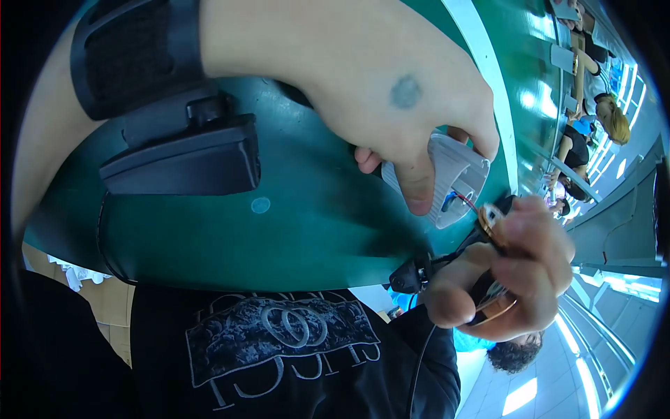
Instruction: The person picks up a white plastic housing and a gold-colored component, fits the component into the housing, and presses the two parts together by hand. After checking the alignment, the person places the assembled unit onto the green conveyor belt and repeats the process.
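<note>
My left hand [398, 98] reaches across from the left and is closed around a white ribbed plastic housing [457, 167], thumb on its near side. The housing's open end faces my right hand [520, 269]. A red wire [466, 201] and a small blue part [449, 200] show inside that opening. The wire runs out to a small round copper-coloured part [490, 222], pinched in the fingers of my right hand. Lower in the same hand sits another copper-coloured piece [494, 307], mostly hidden by the fingers; its kind I cannot make out.
Under my hands spreads a green table [314, 230] with a white strip [488, 63] beyond. A black device [188, 157] is strapped to my left wrist, a cable hanging from it. Another black device [412, 276] is near my right wrist. Several people sit along the table at right.
</note>
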`<action>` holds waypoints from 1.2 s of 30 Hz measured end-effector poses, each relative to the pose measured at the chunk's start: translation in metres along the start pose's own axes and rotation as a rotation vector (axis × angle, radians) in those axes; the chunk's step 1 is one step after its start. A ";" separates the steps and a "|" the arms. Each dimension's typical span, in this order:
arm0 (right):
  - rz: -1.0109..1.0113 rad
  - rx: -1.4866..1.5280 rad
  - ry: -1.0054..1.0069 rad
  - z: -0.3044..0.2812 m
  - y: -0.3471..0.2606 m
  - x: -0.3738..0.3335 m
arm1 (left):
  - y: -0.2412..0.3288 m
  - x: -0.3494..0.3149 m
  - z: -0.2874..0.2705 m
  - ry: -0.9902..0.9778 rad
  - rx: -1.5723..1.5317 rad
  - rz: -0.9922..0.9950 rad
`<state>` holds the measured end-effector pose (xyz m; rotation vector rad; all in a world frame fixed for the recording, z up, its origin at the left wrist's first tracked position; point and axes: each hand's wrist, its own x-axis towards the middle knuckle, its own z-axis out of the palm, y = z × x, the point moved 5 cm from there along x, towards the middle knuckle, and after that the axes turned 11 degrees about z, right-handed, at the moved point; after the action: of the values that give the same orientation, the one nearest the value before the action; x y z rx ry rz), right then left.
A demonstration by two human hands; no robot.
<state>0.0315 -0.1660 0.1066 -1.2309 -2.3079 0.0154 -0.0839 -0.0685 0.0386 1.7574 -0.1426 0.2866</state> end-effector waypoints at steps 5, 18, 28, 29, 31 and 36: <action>0.081 -0.132 -0.118 0.000 0.002 0.009 | -0.003 0.010 0.002 0.034 0.094 0.029; 0.112 0.060 -0.036 0.003 0.028 -0.007 | 0.007 0.003 -0.006 0.139 0.101 -0.061; 0.095 -0.049 -0.028 0.006 0.030 -0.005 | 0.003 0.006 0.000 0.449 0.224 0.058; 0.107 -0.032 -0.006 0.008 0.031 -0.007 | 0.001 0.005 0.002 0.446 0.222 0.059; 0.120 -0.015 0.015 0.008 0.032 -0.007 | 0.001 0.005 0.004 0.386 0.190 -0.065; 0.094 -0.069 -0.026 0.004 0.032 0.002 | -0.005 0.007 0.009 0.350 0.163 -0.047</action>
<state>0.0534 -0.1452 0.0961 -1.3813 -2.2879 -0.0156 -0.0753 -0.0754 0.0340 1.8395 0.1788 0.5795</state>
